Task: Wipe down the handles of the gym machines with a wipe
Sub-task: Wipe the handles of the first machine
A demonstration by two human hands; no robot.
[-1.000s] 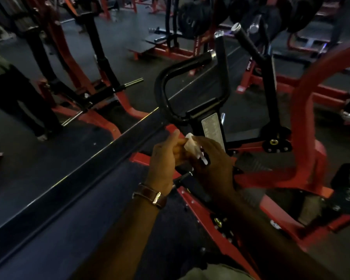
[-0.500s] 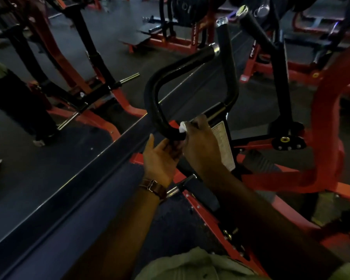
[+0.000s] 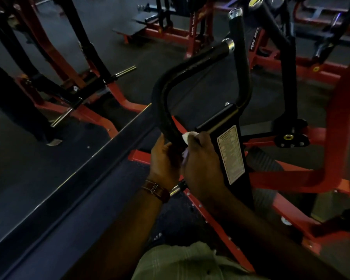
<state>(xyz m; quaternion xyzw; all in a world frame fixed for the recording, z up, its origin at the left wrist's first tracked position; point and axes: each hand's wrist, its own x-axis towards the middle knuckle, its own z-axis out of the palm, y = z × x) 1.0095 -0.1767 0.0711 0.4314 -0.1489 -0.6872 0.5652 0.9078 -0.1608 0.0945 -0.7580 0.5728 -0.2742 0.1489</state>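
White, crumpled and small, the thin disposable wipe (image 3: 187,137) sits pinched in the right hand (image 3: 202,164), whose curled fingers press it against the lowest bend of the black, foam-covered looped steel handle (image 3: 164,110) of the red-framed gym machine (image 3: 331,138). That grip is closed snugly on the wipe; only a small fold shows above the knuckles, and another pale scrap peeks out below, between the two hands.

Just beside it, toward nine o'clock, the left hand (image 3: 163,158), which wears a brown leather wristband (image 3: 157,189), appears to curl round the same bend from the other side. Whether its fingers fully close on the bar is hard to tell in the dim light.

What matters for the coming stroke is how the handle runs away from the grip. From the bend at the hands, one limb climbs toward twelve o'clock, then sweeps over toward one o'clock and ends in a chrome cap (image 3: 229,45). A second black upright grip bar (image 3: 240,57) rises at two o'clock, beyond the white instruction label (image 3: 230,154). So the unwiped length probably lies up and away from the person, along the tube's long axis. The right hand, already holding the wipe on the bar, is the better placed to slide along it, while the left looks set to steady the loop.
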